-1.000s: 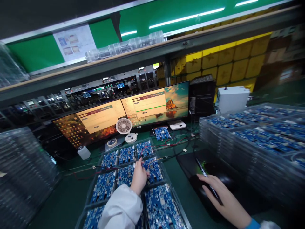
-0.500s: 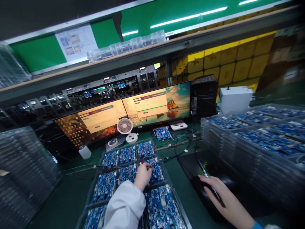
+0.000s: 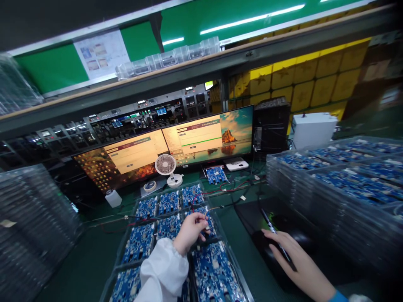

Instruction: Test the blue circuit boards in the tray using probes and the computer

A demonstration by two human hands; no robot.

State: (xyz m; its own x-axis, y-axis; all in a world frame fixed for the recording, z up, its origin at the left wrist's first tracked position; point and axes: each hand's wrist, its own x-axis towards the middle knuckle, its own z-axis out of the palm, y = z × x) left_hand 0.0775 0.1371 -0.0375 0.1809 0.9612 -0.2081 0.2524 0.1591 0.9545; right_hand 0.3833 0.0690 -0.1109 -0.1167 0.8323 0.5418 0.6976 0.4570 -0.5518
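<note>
A clear, ribbed plastic tray (image 3: 126, 247) lies on the green bench mat (image 3: 85, 268); its square pockets hold flat blue printed circuit boards (image 3: 168, 203) studded with small components. The left hand (image 3: 190, 232), in a white fabric sleeve (image 3: 162, 272), hovers over the tray's middle row. Its thumb and fingers are pinched narrowly on thin red and pale wires (image 3: 201, 209) (the wire ends are too small to make out) just above one board. The right hand (image 3: 291, 253) rests palm down, fingers loosely spread, on a rounded black computer mouse (image 3: 267, 247), which sits on a matte black mat (image 3: 252, 214) to the right of the tray. Two tilted flat monitors (image 3: 195, 138) stand behind the tray, with a small round white desk fan (image 3: 166, 165) in front of them. Tall stacks of clear trays loaded with blue boards (image 3: 340, 184) fill the right side of the bench.
</note>
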